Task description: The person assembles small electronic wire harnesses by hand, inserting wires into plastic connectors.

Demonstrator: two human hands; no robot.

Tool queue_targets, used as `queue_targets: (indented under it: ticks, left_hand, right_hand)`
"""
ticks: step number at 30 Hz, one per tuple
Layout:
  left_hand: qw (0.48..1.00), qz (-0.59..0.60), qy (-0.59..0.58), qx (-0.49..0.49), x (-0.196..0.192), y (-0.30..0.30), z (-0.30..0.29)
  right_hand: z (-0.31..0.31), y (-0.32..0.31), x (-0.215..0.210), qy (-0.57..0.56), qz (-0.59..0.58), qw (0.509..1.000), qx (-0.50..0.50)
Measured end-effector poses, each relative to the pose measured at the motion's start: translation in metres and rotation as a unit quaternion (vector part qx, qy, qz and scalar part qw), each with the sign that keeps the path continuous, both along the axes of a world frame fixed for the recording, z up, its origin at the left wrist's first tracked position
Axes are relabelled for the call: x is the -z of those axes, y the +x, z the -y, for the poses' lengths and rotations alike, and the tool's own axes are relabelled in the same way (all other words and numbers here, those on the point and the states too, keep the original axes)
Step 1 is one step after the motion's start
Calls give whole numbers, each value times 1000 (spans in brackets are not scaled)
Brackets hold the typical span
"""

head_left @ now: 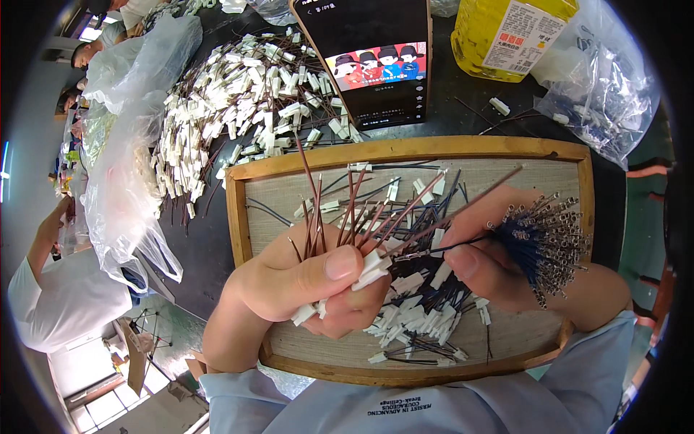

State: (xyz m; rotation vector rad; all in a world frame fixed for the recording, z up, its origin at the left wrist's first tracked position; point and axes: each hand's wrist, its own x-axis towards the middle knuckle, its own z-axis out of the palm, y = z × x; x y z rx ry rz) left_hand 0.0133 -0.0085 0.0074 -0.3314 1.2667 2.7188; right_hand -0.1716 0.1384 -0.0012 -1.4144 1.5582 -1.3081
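Note:
My left hand [289, 282] is closed around several white plastic connectors with brown wires [318, 217] fanning up out of the fist. Between its thumb and forefinger, one white connector [371, 272] faces right. My right hand [495, 278] holds a thick bundle of dark blue wires [531, 249], their metal crimp terminals spread out to the right. Its thumb and forefinger pinch a single blue wire [463, 244], whose metal terminal [412, 255] is at the connector's right side; whether the tip is inside is unclear. Below both hands lie white connectors with dark wires [416, 318].
A wood-rimmed tray [405, 150] sits under my hands. Behind it are a propped phone [376, 94], a large heap of white connectors with brown wires [246, 94] and a yellow bottle [473, 43]. Clear plastic bags [119, 188] flank the table. Other people sit at far left.

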Motion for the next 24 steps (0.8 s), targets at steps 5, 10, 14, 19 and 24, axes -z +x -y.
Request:
queue_targets:
  ticks: [5,10,14,19,24]
  left_hand:
    - [998,-14,67,-11,2,-2,-2]
    - [998,17,59,0,4,4,-2]
    - [994,22,13,108,6,1,5]
    - [985,63,-38,156,2,-3,5]
    - [986,98,-40,128,0,-2,4]
  right_hand:
    - [1,0,4,11,32,999,-11]
    - [3,-5,6,70,90,993,-20]
    - [6,-9,15,-68,58,991,-98]
    - [7,-14,16,-32,137,973,-181]
    - [7,-4,22,-18,176,978,-115]
